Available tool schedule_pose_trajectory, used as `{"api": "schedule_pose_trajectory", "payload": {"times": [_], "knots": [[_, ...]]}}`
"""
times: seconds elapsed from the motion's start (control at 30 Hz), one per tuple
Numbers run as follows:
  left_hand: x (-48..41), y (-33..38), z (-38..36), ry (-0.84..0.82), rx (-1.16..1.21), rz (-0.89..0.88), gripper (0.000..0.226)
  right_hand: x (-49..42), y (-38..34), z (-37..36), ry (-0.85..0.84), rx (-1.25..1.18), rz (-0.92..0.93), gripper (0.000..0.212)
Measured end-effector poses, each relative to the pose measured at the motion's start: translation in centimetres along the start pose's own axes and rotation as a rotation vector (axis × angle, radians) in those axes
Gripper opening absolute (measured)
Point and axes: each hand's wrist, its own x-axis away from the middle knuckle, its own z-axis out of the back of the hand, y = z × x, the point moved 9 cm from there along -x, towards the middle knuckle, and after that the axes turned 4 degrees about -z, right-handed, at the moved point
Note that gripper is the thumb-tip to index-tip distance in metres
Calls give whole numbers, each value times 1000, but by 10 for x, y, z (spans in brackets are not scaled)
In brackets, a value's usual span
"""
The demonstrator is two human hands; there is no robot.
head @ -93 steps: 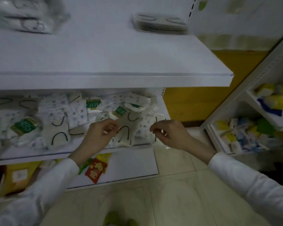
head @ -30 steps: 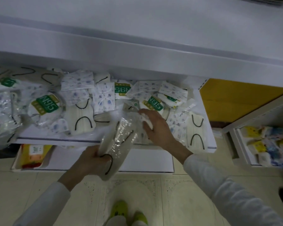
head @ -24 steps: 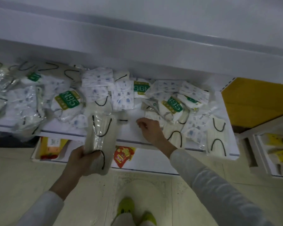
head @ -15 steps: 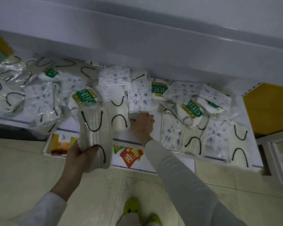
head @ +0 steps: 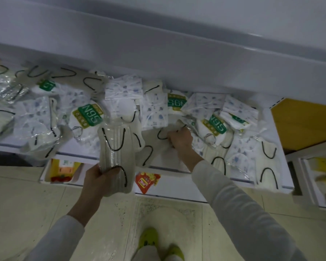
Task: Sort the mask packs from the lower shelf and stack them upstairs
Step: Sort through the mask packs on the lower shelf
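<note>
Progress looks slight: one sort has been begun and nothing is visibly stacked yet. The left hand (head: pixel 99 178) has its fingers and thumb wrapped round the lower end of a cream pack (head: pixel 116 147) with black ear loops, carrying it upright just in front of the lower shelf's (head: pixel 164 162) front edge, clear of the pile. The right hand (head: pixel 180 138) reaches over the middle of that shelf, fingers curled down onto a second cream pack (head: pixel 161 132) of the same kind. It seems to pinch the pack, though the fingertips are hidden beneath the knuckles.

My reading is that cream packs are being gathered first, one by one, into the left hand. Much is left. N95 packs (head: pixel 88 116) with green labels, blue-printed packs (head: pixel 123 89) and further cream ones, such as the pair at the shelf's right end (head: pixel 269 166), lie mixed and overlapping from one end to the other.

The upper shelf (head: pixel 158 49) shows only its front lip and a sliver of its top here, so whether any packs are already on it cannot be told. A red snack packet (head: pixel 146 180) lies on the bottom shelf below, apart from the masks.
</note>
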Motion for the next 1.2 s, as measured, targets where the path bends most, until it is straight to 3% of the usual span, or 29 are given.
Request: {"api": "schedule_pose_trajectory", "payload": {"times": [0.2,0.33,0.43,0.57,0.67,0.9,1.07,1.2], "knots": [[7,16,-22,-64,49,-46,32,10,14,70,-95,-348,-2,15],[27,42,-43,-94,35,-112,36,34,0,115,-177,-515,87,29],[51,69,-63,-139,-12,-140,25,63,-24,152,-218,-515,229,16],[53,76,-77,-180,3,-156,14,91,-46,196,-251,-487,331,46],[62,85,-82,-190,13,-148,14,110,-60,222,-297,-503,391,22],[108,110,-128,-352,81,-153,20,138,-68,225,-447,-439,358,32],[135,100,-163,-436,388,37,22,131,-48,218,-265,-226,380,50],[141,86,-169,-413,494,192,25,141,-48,225,-110,-31,668,82]]}}
